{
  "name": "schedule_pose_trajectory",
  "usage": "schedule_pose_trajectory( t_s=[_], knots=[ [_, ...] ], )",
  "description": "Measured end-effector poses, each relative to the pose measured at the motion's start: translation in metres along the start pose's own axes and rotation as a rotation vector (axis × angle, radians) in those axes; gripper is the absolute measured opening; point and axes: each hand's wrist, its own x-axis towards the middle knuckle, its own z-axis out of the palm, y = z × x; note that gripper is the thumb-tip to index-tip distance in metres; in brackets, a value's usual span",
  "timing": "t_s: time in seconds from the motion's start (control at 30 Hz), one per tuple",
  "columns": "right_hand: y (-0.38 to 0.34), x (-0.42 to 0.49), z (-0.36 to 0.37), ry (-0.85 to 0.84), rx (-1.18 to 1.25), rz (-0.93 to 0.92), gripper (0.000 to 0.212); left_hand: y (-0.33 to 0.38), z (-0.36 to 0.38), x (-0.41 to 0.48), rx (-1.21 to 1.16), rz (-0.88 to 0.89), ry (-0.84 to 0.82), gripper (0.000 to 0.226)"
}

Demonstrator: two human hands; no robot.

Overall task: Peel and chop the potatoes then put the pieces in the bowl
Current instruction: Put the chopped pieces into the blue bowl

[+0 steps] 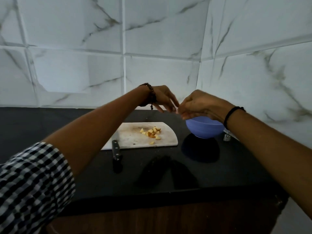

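**Inspector:** Head view. Report the left hand (163, 98).

**Operator:** My left hand is raised above the counter (84, 166), just left of the bowl (204, 130). Its fingers (168, 105) are straight and slightly spread, angled down toward my right hand (200, 103), and they hold nothing. A beaded bracelet (152, 95) sits on that wrist, and a checked sleeve (30, 183) is pushed up that arm.

**Inspector:** Right hand?

**Operator:** It hangs palm down directly over the bowl, with the fingers curled inward. Their tips meet the tips of my left fingers. I cannot tell whether they enclose anything, because the palm side is hidden. A black band (233, 114) circles that wrist.

**Inspector:** Location of the potato pieces (152, 132)?

**Operator:** A small pile of yellow cubes, some with reddish skin, lies on the right part of the white cutting board (131, 141), apart from both hands. The inside of the bowl is out of sight.

**Inspector:** Bowl and knife (116, 149)?

**Operator:** The blue bowl stands upright on the black counter, just right of the board and not touching it. The knife's black handle overhangs the board's near edge onto the counter. Its blade lies on the board's left part, mostly hidden by my left forearm. A marble-tiled wall (152, 48) stands behind the counter.
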Motion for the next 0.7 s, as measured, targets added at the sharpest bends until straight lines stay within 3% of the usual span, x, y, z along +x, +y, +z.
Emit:
schedule_pose_trajectory(
  t_s=[0.1, 0.2, 0.33, 0.53, 0.6, 0.7],
  knots=[
    [0.000, -0.008, 0.028, -0.198, -0.103, 0.007, 0.044, -0.030, -0.008, -0.009, 0.146, -0.097, -0.050, 0.034],
    [0.000, -0.015, 0.055, -0.288, -0.227, 0.038, 0.054, -0.058, -0.008, -0.016, 0.265, -0.195, -0.135, 0.047],
    [0.003, -0.002, 0.076, -0.246, -0.326, 0.026, 0.045, -0.080, -0.005, -0.020, 0.289, -0.219, -0.176, 0.055],
    [0.020, 0.027, 0.090, 0.003, -0.361, -0.074, 0.029, -0.103, -0.007, -0.021, 0.217, -0.208, -0.067, 0.052],
    [0.022, 0.031, 0.087, -0.014, -0.314, -0.030, 0.026, -0.107, -0.006, -0.021, 0.207, -0.219, -0.072, 0.048],
    [0.020, 0.033, 0.081, -0.176, -0.344, 0.046, 0.043, -0.111, -0.005, -0.017, 0.256, -0.236, -0.146, 0.043]
  ],
)
